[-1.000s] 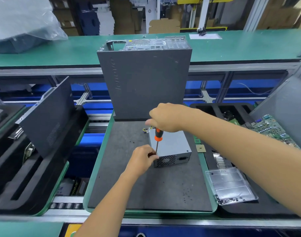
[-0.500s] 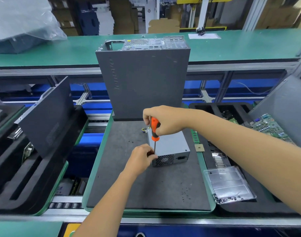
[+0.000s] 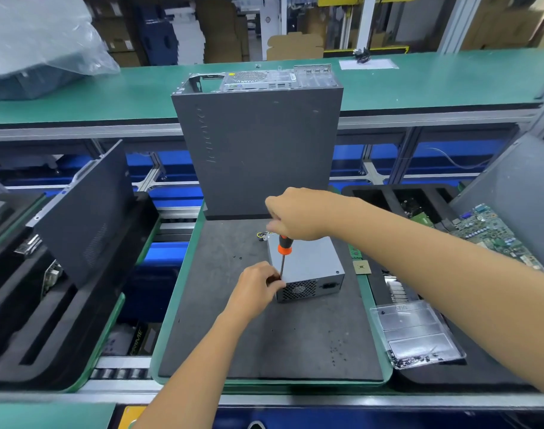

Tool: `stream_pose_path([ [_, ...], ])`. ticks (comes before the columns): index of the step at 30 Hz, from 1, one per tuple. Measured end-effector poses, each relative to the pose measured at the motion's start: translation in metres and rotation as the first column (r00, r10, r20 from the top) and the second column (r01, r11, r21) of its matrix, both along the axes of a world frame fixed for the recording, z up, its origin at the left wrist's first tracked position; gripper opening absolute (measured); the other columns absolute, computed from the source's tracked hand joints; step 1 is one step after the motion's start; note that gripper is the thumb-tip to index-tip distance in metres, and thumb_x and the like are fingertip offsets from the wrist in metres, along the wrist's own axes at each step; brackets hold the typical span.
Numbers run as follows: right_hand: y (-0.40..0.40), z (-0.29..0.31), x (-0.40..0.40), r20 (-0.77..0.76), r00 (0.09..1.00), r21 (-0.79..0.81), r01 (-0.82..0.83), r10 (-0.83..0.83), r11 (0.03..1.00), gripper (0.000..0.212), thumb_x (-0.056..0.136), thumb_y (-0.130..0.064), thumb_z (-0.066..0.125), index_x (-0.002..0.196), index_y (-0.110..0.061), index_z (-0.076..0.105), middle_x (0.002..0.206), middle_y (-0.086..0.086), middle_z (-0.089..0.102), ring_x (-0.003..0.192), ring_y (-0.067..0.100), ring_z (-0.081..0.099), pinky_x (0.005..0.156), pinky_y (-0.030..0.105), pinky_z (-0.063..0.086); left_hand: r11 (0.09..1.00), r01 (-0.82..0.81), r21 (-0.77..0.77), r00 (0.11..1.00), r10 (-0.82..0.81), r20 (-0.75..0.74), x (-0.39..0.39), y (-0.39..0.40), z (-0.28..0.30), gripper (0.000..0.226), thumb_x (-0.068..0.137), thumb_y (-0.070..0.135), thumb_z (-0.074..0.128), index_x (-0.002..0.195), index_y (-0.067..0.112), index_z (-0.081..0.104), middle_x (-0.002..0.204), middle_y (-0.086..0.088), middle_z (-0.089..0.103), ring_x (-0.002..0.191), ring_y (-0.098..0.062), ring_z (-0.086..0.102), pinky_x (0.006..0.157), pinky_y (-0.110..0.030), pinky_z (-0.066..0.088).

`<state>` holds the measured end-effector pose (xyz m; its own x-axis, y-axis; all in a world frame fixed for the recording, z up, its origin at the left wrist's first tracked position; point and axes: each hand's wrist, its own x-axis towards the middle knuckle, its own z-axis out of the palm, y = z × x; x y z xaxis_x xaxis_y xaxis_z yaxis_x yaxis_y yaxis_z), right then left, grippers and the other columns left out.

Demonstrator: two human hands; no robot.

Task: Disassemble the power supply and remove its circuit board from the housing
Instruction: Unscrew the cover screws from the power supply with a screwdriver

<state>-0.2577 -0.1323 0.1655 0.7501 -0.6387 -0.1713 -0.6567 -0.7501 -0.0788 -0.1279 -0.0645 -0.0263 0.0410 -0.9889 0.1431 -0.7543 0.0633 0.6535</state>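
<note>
A grey metal power supply (image 3: 311,264) lies on the dark mat (image 3: 233,335), its fan grille facing me and a few wires showing at its far end. My right hand (image 3: 295,213) grips the handle of an orange and black screwdriver (image 3: 284,246), held upright with its tip at the near left top corner of the housing. My left hand (image 3: 258,287) curls round that near left corner and the lower shaft, steadying the box. The circuit board inside is hidden by the closed housing.
A dark computer tower (image 3: 258,150) stands upright at the mat's far edge. A clear plastic tray (image 3: 416,332) with several small screws sits at the right, near a green motherboard (image 3: 493,233). A loose side panel (image 3: 85,212) leans in black foam at the left.
My right hand has turned on the screwdriver handle, showing more orange half a second ago and less now. The power supply and my left hand stay in place.
</note>
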Motion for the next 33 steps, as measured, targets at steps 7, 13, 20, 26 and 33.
stream_pose_path([
  [7,0.005,0.006,-0.001,-0.067,0.998,0.035,0.008,-0.006,0.999,0.023,0.093,-0.036,0.050,0.092,-0.013,0.048,0.085,0.004,0.056,0.062,0.024,0.063,0.053,0.032,0.045,1.000,0.014,0.018,0.999,-0.014,0.030,-0.001,0.001,-0.001,0.011,0.083,0.021,0.070,0.079,0.012,0.067,0.079,0.006,0.061,0.070,-0.012,0.054,0.067,-0.023,0.045],
  [13,-0.001,0.009,-0.006,0.091,0.995,0.213,-0.049,0.030,0.976,0.019,0.083,-0.008,0.060,0.097,-0.020,0.052,0.082,-0.010,0.056,0.071,0.008,0.052,0.055,0.026,0.037,0.998,0.013,0.059,0.998,-0.016,0.057,-0.003,0.000,0.004,0.018,0.085,0.025,0.068,0.076,0.013,0.058,0.077,0.009,0.053,0.069,-0.013,0.051,0.067,-0.028,0.046],
  [20,-0.015,0.000,-0.009,0.255,0.961,0.203,0.051,-0.103,0.978,0.016,0.075,-0.016,0.068,0.085,-0.020,0.057,0.081,-0.011,0.054,0.076,0.014,0.054,0.053,0.025,0.036,0.990,0.022,0.140,1.000,-0.023,0.003,0.002,-0.005,0.004,0.019,0.088,0.020,0.064,0.075,0.013,0.053,0.074,0.005,0.053,0.062,-0.011,0.045,0.059,-0.022,0.038],
  [26,-0.029,-0.014,-0.015,0.449,0.827,0.225,0.262,-0.338,0.939,0.013,0.075,-0.020,0.065,0.085,-0.017,0.057,0.080,-0.007,0.053,0.069,0.008,0.048,0.051,0.026,0.032,0.959,-0.183,0.216,0.973,0.208,-0.099,0.046,-0.018,-0.006,0.015,0.082,0.008,0.067,0.073,0.016,0.057,0.063,0.005,0.056,0.059,-0.013,0.050,0.052,-0.011,0.039],
  [33,-0.039,-0.020,0.010,0.450,0.800,0.260,0.308,-0.397,0.915,0.011,0.075,-0.020,0.064,0.081,-0.016,0.056,0.083,-0.001,0.056,0.064,0.016,0.048,0.049,0.026,0.036,0.882,-0.406,0.240,0.900,0.431,-0.062,0.097,-0.047,-0.036,0.017,0.089,0.004,0.054,0.091,0.009,0.071,0.089,-0.007,0.066,0.078,-0.021,0.059,0.070,-0.024,0.045],
])
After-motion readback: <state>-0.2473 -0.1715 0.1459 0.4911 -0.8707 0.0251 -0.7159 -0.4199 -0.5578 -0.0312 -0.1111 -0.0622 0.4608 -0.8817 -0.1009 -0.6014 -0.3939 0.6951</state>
